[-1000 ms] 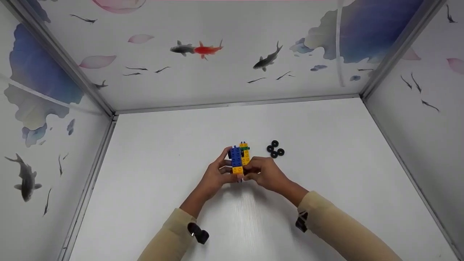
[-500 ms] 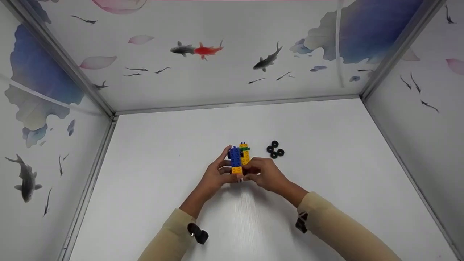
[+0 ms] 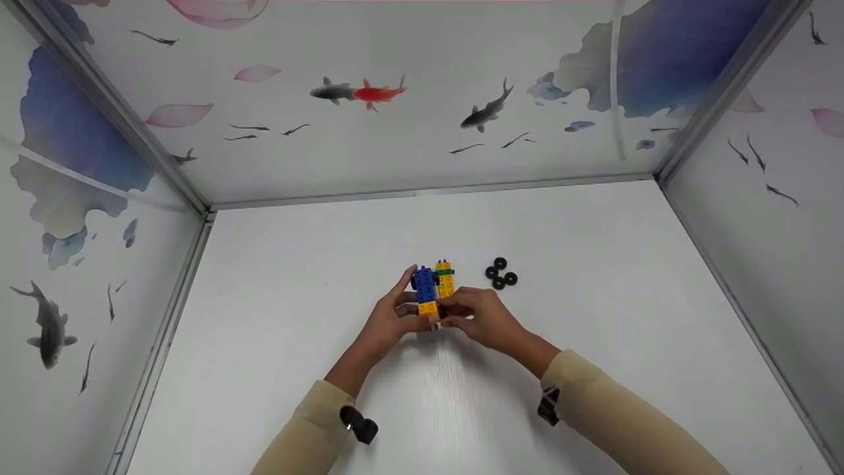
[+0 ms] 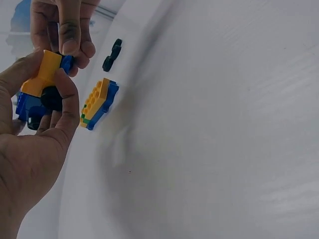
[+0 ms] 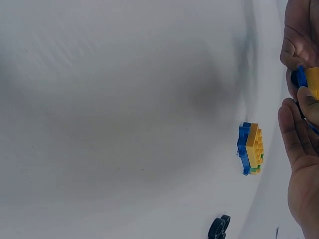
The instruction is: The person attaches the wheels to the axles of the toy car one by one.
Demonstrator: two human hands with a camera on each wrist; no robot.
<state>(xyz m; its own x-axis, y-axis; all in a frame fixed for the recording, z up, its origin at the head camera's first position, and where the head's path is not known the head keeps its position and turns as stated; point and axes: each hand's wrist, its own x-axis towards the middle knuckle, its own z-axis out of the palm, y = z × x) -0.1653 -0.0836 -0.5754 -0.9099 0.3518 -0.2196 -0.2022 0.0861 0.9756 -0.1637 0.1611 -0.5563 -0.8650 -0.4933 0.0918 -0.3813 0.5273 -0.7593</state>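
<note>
My left hand [image 3: 390, 320] grips a toy brick car [image 3: 426, 285] of blue and yellow studded bricks, tilted up with the yellow end toward me. Black wheels [image 4: 52, 98] show on its side in the left wrist view. The fingers and thumb of my right hand [image 3: 486, 318] pinch at the car's near right side, by a blue part [image 4: 67, 63] next to the yellow brick. Whatever lies between those fingertips is hidden. Behind the car, a second brick piece [image 4: 97, 103], yellow over blue with a green strip, rests on the table.
Several loose black wheels [image 3: 500, 263] lie clustered on the white table [image 3: 297, 264], right of and beyond the hands. Printed panels, such as the back wall [image 3: 422, 152], enclose the table at the back and both sides. Both sleeves carry small black wrist cameras [image 3: 359, 424].
The car has shifted slightly left and tilted a little in my left hand, opening a wider gap to the second brick piece. My right hand keeps its place at the car's side.
</note>
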